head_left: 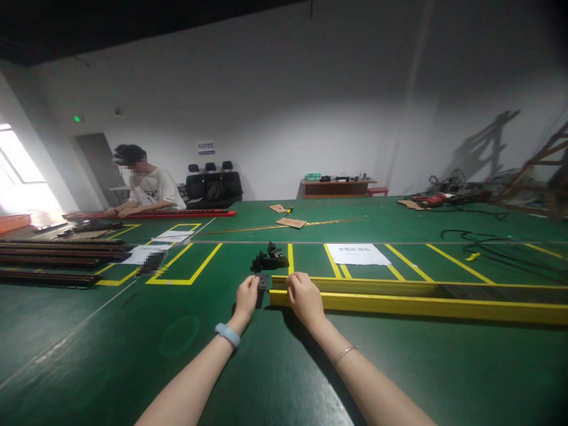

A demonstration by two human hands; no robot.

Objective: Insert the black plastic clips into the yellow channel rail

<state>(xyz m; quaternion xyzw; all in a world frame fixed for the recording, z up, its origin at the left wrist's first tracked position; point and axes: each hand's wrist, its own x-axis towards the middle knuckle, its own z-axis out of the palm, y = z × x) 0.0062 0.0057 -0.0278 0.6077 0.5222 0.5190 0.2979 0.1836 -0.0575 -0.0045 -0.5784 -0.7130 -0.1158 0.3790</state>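
My left hand (247, 297) is closed on a small black block-like part (262, 283) just off the left end of a long yellow channel rail (399, 305). A narrow gap separates the part from the rail's end. My right hand (304, 297) is closed over the rail near that same end, its fingers curled around the front wall. Beyond my hands lies a small pile of black parts (270, 259), whose exact kind I cannot make out. The rail runs off to the right along the green table.
Dark rails (53, 260) lie stacked at the left. A co-worker (153, 189) leans over a red rail (199, 213) at the far left. Ahead are a paper sheet (358, 254) and cardboard pieces (291, 223). Black cables (483, 239) spread at the right.
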